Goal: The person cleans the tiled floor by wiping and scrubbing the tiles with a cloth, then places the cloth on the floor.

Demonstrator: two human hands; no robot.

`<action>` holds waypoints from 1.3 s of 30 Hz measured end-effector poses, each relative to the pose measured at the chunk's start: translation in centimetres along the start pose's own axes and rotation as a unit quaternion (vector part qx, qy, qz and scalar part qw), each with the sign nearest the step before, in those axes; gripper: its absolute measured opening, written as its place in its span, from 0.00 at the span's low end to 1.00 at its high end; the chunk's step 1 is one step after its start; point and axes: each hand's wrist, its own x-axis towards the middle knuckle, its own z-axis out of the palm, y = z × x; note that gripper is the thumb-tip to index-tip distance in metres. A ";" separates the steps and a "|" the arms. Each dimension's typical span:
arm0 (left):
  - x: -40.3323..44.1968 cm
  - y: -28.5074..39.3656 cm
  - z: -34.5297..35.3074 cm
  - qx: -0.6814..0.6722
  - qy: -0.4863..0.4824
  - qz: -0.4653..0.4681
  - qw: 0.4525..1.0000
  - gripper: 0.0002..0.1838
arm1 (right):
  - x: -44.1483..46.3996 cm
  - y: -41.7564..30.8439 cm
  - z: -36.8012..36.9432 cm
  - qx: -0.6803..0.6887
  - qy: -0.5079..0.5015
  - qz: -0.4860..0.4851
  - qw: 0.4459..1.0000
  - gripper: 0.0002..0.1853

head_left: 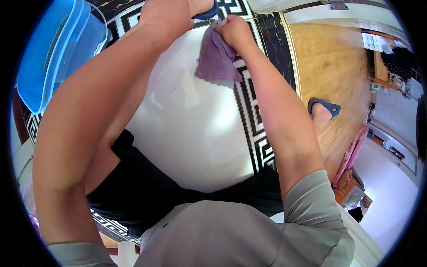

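Note:
A damp-looking purple cloth (217, 58) hangs from my right hand (234, 32), whose fingers are closed on its upper end. Its scalloped lower edge lies over the glossy white floor tile (191, 120). My left hand (167, 11) is at the top edge of the view, close to my foot in a dark blue slipper (207, 11). The fingers of that hand are hidden or cut off, so its grip does not show. My forearms reach forward over the tile on either side.
A translucent blue plastic tub (58, 53) stands at the far left. Black-and-white key-pattern tiles (253, 104) border the white one. Beyond a doorway sill on the right is a wooden floor (324, 58), with my other slipper (327, 106) on it.

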 end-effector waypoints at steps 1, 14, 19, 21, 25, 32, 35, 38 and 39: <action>-0.2 -0.1 -0.2 -0.008 0.008 0.003 1.000 0.28 | -0.4 0.0 -0.8 -0.001 -0.034 0.010 0.999 0.19; 1.3 -0.4 2.1 -0.023 0.060 -0.028 0.998 0.32 | -2.1 1.3 -0.7 -0.008 -0.059 0.015 0.998 0.12; 1.1 -0.4 2.5 -0.021 0.089 -0.019 0.996 0.30 | -11.1 6.6 -2.4 0.055 -0.094 0.049 0.993 0.09; 1.5 -0.4 3.0 -0.024 0.087 -0.028 0.996 0.30 | -15.7 6.7 -3.5 0.060 -0.087 0.070 0.992 0.10; 1.3 -0.4 2.6 -0.042 0.073 -0.016 0.996 0.30 | -19.9 7.7 -3.8 0.094 -0.088 0.105 0.986 0.09; 0.1 -0.1 0.9 -0.042 0.078 -0.015 0.996 0.21 | -10.7 3.1 -1.4 0.033 -0.036 0.026 0.998 0.10; 1.1 -0.5 2.6 -0.024 0.099 -0.027 0.994 0.22 | -4.8 1.5 -0.8 0.016 -0.008 0.008 1.000 0.11; 1.3 -0.1 2.0 -0.015 0.073 -0.033 0.997 0.29 | -3.2 0.6 -0.7 0.003 -0.011 -0.012 1.000 0.11; 1.2 -0.2 1.8 -0.021 0.068 -0.028 0.997 0.29 | -3.2 0.8 -0.6 -0.004 -0.011 -0.017 1.000 0.11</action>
